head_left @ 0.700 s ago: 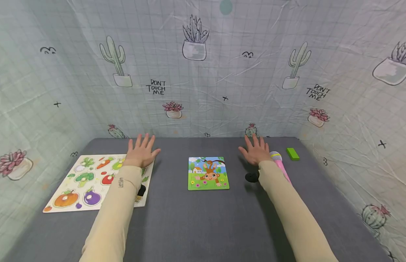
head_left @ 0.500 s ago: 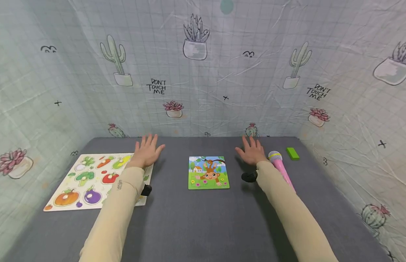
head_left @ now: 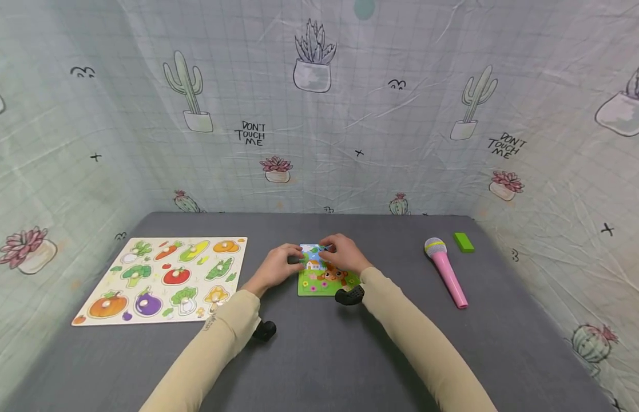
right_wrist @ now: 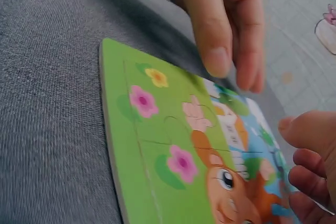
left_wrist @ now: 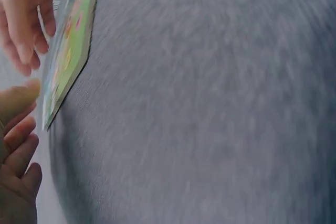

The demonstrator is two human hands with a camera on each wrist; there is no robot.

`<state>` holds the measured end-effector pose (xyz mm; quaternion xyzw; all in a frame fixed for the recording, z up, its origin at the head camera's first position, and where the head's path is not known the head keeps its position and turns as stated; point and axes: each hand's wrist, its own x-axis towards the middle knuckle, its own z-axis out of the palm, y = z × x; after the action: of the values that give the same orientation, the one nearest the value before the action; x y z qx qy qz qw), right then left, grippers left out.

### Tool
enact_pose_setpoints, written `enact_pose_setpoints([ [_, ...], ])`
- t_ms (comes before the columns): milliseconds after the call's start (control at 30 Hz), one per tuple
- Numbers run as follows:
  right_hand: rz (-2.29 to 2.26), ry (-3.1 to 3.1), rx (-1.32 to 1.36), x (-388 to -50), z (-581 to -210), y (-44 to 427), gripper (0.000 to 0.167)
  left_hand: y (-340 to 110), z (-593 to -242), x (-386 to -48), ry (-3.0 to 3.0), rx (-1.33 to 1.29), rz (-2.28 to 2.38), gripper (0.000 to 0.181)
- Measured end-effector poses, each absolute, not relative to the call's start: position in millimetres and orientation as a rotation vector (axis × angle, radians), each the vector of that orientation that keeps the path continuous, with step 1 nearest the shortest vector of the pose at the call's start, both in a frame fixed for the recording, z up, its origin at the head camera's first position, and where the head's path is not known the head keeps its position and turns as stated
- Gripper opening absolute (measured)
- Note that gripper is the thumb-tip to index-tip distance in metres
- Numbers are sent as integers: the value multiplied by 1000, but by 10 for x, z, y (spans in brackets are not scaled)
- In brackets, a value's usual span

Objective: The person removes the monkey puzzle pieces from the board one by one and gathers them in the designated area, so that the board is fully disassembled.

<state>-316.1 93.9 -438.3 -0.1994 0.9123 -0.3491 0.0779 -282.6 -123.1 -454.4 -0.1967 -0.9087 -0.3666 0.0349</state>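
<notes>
Beige sleeves (head_left: 419, 337) cross the grey worktop (head_left: 314, 360) to a monkey puzzle (head_left: 326, 280) lying flat midway along it. The left hand (head_left: 278, 265) is at its left edge, the right hand (head_left: 346, 254) over its upper part; both have loosely bent fingers, gripping nothing. I'd expect something light and stiff, pieces perhaps loose: pinch opposite edges, keep it level. Beyond lies a green block (head_left: 463, 242).

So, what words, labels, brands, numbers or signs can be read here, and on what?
"DON'T TOUCH ME": patterned backdrop, left of centre.
"DON'T TOUCH ME": same backdrop, further right, slanted.
"X"-like cross marks: same backdrop.
Small lettering on the left sleeve: too blurred to read.
No brand or clear number readable.
</notes>
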Motion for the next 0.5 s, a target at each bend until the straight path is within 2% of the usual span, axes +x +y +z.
enact_pose_setpoints([
  [500,-938,2746,-493,-3187,-4445,774,45,-1176,-4601,-2853,-2831,-524,-1168,26],
])
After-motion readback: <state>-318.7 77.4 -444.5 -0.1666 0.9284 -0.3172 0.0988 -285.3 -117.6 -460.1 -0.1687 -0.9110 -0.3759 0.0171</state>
